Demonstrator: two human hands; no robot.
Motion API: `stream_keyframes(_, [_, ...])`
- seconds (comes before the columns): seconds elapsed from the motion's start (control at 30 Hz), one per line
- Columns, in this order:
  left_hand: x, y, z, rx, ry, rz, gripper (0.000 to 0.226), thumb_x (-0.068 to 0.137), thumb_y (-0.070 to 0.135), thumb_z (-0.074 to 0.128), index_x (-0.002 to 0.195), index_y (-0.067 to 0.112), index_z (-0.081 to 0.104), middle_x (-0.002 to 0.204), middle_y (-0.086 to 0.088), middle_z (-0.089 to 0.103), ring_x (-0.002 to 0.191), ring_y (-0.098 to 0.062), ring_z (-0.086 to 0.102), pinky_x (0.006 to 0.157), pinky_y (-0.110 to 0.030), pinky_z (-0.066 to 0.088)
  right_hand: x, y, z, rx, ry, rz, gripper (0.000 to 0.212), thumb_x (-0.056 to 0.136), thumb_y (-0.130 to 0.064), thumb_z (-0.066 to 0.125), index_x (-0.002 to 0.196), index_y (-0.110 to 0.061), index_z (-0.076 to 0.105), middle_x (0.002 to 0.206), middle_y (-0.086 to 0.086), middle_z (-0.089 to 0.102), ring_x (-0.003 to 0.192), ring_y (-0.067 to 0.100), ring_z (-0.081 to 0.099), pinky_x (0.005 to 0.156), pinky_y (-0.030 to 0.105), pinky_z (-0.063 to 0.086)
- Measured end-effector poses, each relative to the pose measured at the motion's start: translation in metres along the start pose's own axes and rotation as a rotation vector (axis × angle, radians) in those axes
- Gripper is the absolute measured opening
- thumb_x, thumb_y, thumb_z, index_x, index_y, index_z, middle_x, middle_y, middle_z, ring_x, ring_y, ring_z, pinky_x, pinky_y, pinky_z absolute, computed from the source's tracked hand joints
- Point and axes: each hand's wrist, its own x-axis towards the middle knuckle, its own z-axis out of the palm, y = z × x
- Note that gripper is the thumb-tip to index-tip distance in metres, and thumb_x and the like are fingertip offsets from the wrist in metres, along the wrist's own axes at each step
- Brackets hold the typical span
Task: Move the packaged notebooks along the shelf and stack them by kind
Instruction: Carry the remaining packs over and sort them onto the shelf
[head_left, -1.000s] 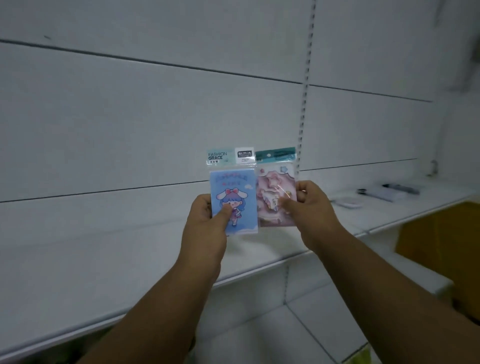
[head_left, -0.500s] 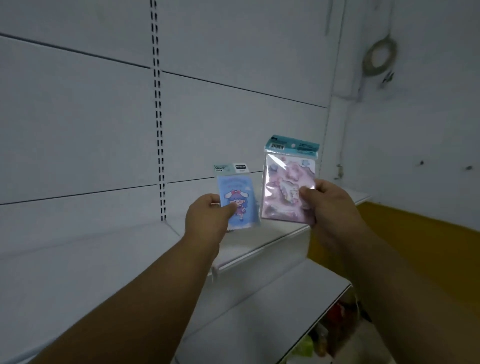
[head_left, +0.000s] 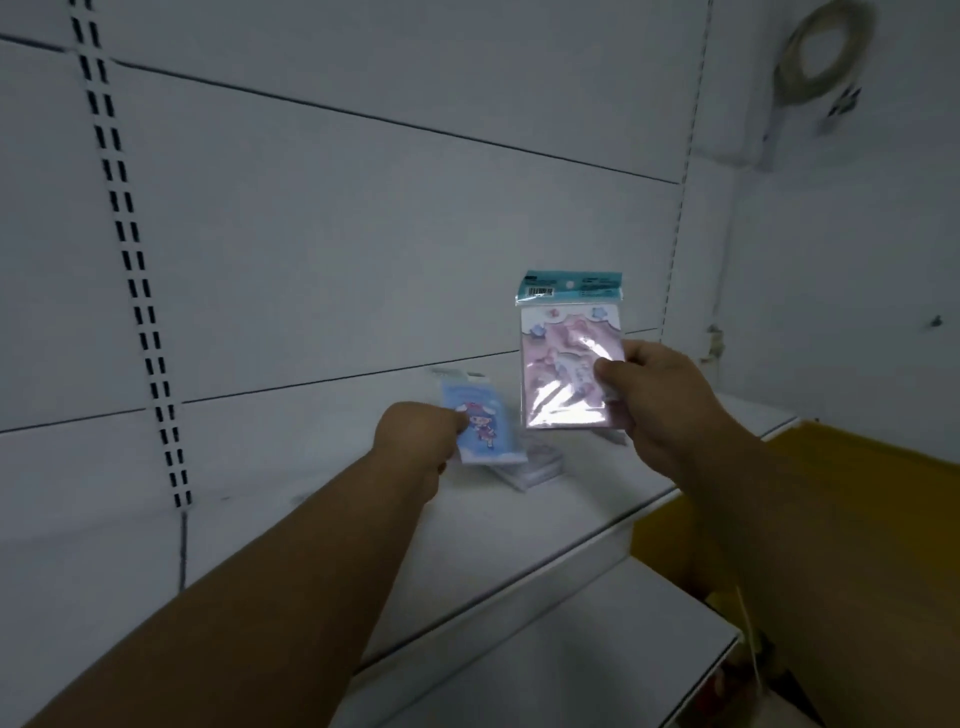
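Observation:
My left hand (head_left: 415, 441) grips a blue packaged notebook (head_left: 480, 421) with a cartoon girl on it, tilted low over the white shelf (head_left: 519, 530). Under and just right of it lies a small stack of packaged notebooks (head_left: 535, 467) on the shelf, partly hidden by the blue one. My right hand (head_left: 649, 395) holds a pink packaged notebook (head_left: 563, 364) with a teal header upright, higher up and to the right of the blue one. Another package edge (head_left: 615, 436) shows below my right hand.
White back panels with a slotted upright (head_left: 130, 260) rise behind the shelf. A lower white shelf (head_left: 571, 665) juts out beneath. A yellow surface (head_left: 857, 478) lies to the right, and a roll of tape (head_left: 821, 52) hangs on the side wall.
The view has swung right along the shelf. My left hand has lowered the blue notebook toward the stack on the shelf; my right hand still holds the pink one up.

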Motion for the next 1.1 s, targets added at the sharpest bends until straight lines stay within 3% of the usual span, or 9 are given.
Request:
stream_keyframes(0.1, [0.011,-0.004,0.026,0.046,0.059,-0.035,0.027,0.08,0.018,0.077,0.071,0.002,0.058,0.061,-0.012,0.058,0.042,-0.017,0.047,0.035,-0.018,0.035,0.043,0.017,-0.004,0.016,-0.129,-0.001,0.01,0.088,-0.009,0.06,0.087,-0.014,0.068,0.087,0.014,0.075,0.079,0.031,0.074,0.071,0.046,0.059])
stream_keyframes(0.33, [0.032,-0.008,0.067,0.32,0.226,-0.066,0.033,0.074,0.029,0.081,0.076,0.002,0.062,0.065,-0.012,0.064,0.039,-0.016,0.049,0.037,-0.019,0.037,0.129,0.054,-0.017,0.132,-0.373,0.049,0.012,0.088,-0.001,0.06,0.086,-0.007,0.07,0.084,0.015,0.076,0.076,0.03,0.074,0.062,0.037,0.059])
stream_keyframes(0.5, [0.036,-0.003,0.08,0.831,0.308,-0.062,0.052,0.061,0.051,0.084,0.08,0.013,0.055,0.084,-0.003,0.065,0.078,-0.019,0.063,0.071,-0.031,0.055,0.158,0.069,-0.026,0.183,-0.451,0.128,0.01,0.089,0.0,0.06,0.087,-0.005,0.069,0.08,0.014,0.076,0.071,0.028,0.074,0.055,0.033,0.057])
stream_keyframes(0.7, [0.044,0.003,0.081,1.067,0.256,-0.043,0.053,0.058,0.058,0.083,0.076,0.014,0.059,0.077,-0.001,0.063,0.071,-0.014,0.058,0.062,-0.028,0.048,0.167,0.078,-0.035,0.196,-0.46,0.155,0.011,0.089,0.0,0.059,0.087,-0.006,0.068,0.08,0.013,0.076,0.072,0.028,0.074,0.056,0.036,0.059])
stream_keyframes(0.77, [0.049,0.011,0.086,0.948,0.294,0.112,0.037,0.072,0.052,0.076,0.078,0.018,0.062,0.077,0.001,0.066,0.07,-0.014,0.061,0.064,-0.032,0.054,0.168,0.078,-0.04,0.162,-0.446,0.172,0.009,0.09,-0.002,0.06,0.09,-0.005,0.068,0.086,0.015,0.076,0.077,0.031,0.074,0.066,0.042,0.06])
stream_keyframes(0.83, [0.052,0.024,0.095,0.626,0.286,0.252,0.025,0.086,0.047,0.062,0.083,0.023,0.063,0.079,0.004,0.068,0.068,-0.015,0.064,0.06,-0.032,0.056,0.17,0.079,-0.047,0.105,-0.446,0.187,0.008,0.09,-0.003,0.06,0.093,-0.005,0.068,0.087,0.016,0.076,0.079,0.032,0.074,0.072,0.044,0.059])
stream_keyframes(0.93, [0.058,0.045,0.117,0.259,0.15,0.275,0.019,0.092,0.044,0.056,0.09,0.026,0.063,0.084,0.005,0.071,0.06,-0.01,0.067,0.049,-0.025,0.055,0.17,0.076,-0.064,0.038,-0.472,0.196,0.008,0.089,-0.004,0.062,0.094,-0.006,0.068,0.085,0.015,0.076,0.077,0.031,0.074,0.063,0.037,0.06])
stream_keyframes(1.03, [0.067,0.049,0.143,0.202,0.102,0.285,0.015,0.091,0.028,0.062,0.086,0.015,0.068,0.082,-0.002,0.073,0.048,-0.008,0.062,0.045,-0.023,0.05,0.171,0.076,-0.087,-0.001,-0.475,0.224,0.007,0.088,-0.003,0.063,0.093,-0.006,0.068,0.085,0.015,0.076,0.075,0.029,0.074,0.054,0.03,0.058])
stream_keyframes(1.1, [0.077,0.046,0.164,0.195,0.107,0.271,0.014,0.089,0.021,0.065,0.085,0.007,0.066,0.08,-0.006,0.074,0.047,-0.011,0.061,0.043,-0.024,0.045,0.176,0.077,-0.104,-0.04,-0.447,0.227,0.005,0.087,-0.003,0.064,0.092,-0.004,0.067,0.084,0.016,0.076,0.074,0.029,0.074,0.055,0.033,0.06])
